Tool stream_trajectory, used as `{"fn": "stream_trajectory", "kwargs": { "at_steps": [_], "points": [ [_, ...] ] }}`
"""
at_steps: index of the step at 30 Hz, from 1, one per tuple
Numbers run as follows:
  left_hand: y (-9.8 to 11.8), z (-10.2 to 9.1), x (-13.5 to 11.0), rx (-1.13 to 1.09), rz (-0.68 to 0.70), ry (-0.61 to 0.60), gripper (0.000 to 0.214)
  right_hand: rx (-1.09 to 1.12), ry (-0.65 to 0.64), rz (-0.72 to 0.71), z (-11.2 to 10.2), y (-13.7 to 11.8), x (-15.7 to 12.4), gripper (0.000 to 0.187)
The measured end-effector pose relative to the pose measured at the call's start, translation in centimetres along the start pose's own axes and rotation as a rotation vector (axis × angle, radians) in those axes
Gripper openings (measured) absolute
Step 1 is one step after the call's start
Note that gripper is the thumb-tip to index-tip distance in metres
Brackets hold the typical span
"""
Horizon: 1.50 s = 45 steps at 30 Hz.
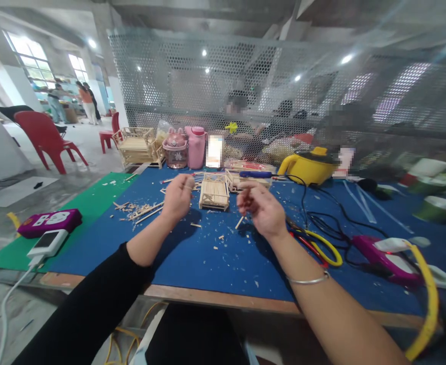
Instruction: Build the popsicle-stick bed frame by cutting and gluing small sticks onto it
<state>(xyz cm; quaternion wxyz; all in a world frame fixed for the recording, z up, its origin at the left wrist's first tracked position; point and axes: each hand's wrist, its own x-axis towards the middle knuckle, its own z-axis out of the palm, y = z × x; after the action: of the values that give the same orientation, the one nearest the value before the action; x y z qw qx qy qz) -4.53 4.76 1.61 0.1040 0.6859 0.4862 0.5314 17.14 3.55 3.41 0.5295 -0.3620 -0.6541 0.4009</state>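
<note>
My left hand [177,196] is raised over the blue mat [192,253], fingers curled into a loose fist; what it holds, if anything, is hidden. My right hand [263,209] hovers to the right of it, fingertips pinched together near a thin wooden stick [239,222] that juts down from it. Just beyond both hands stands a small model [214,191] built from wooden sticks. A pile of stick offcuts [139,210] lies left of my left hand. A silver bangle [309,279] sits on my right wrist.
Yellow-handled pliers [321,246] and black cables lie right of my right hand, with a purple tool [382,256] beyond. A yellow pot [308,165], pink bottle [196,147] and another stick model [137,147] stand at the back. A phone [47,242] lies on the green mat. Red chairs stand left.
</note>
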Motion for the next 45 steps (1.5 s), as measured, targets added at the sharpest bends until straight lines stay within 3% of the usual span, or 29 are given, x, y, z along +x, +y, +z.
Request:
{"fn": "stream_trajectory", "kwargs": {
  "at_steps": [3,6,9,12,15,19,24,27,30,32,35,38,40,42,45],
  "points": [
    [-1.9,-2.9,1.2,0.055,-0.100,-0.094,0.041,-0.210,0.198,0.011,-2.0,0.0,0.6,0.041],
    [-2.8,-4.5,1.4,0.090,-0.148,-0.409,0.025,-0.380,0.184,0.091,-4.1,0.0,0.2,0.032],
    [-2.7,-4.0,0.8,0.102,-0.174,-0.697,0.018,-0.592,0.123,0.158,-6.6,0.1,-1.6,0.020],
    [-1.9,-2.7,0.1,0.141,-0.172,-0.836,0.019,-0.982,0.033,0.220,-9.0,-0.2,-3.9,0.013],
    [-1.0,-1.8,-0.4,0.209,-0.141,-0.873,0.010,-1.326,-0.123,0.257,-9.5,-0.9,-5.9,0.018],
    [0.0,-1.3,-0.9,0.336,-0.075,-0.816,0.013,-1.352,-0.209,0.270,-6.8,-1.5,-7.6,0.034],
    [1.9,-0.1,-1.7,0.481,-0.050,-0.662,0.022,-1.412,-0.192,0.332,-4.2,-1.0,-7.5,0.017],
    [3.7,1.7,-2.0,0.490,-0.018,-0.578,0.028,-1.356,-0.133,0.349,-4.9,-1.1,-7.1,0.016],
    [5.6,4.6,-2.2,0.444,0.027,-0.602,0.028,-1.251,-0.018,0.321,-6.4,-1.8,-7.1,0.020],
    [6.7,6.6,-2.3,0.414,0.032,-0.601,0.031,-0.972,0.132,0.289,-7.2,-2.4,-7.4,0.023],
    [7.9,8.4,-2.6,0.297,0.096,-0.533,0.050,-0.304,0.297,0.315,-7.5,-3.7,-8.1,0.030],
    [8.5,9.0,-3.2,-0.048,0.188,-0.495,0.068,0.142,0.239,0.361,-6.7,-4.8,-8.9,0.034],
    [8.7,8.8,-3.6,-0.242,0.182,-0.533,0.052,0.283,0.183,0.348,-5.8,-5.1,-9.4,0.033],
    [8.9,8.3,-4.1,-0.288,0.135,-0.569,0.034,0.312,0.228,0.288,-4.8,-4.8,-10.0,0.029],
    [9.1,7.4,-4.7,-0.264,0.092,-0.595,0.033,0.263,0.327,0.194,-3.9,-3.7,-10.8,0.026]
  ]
}}
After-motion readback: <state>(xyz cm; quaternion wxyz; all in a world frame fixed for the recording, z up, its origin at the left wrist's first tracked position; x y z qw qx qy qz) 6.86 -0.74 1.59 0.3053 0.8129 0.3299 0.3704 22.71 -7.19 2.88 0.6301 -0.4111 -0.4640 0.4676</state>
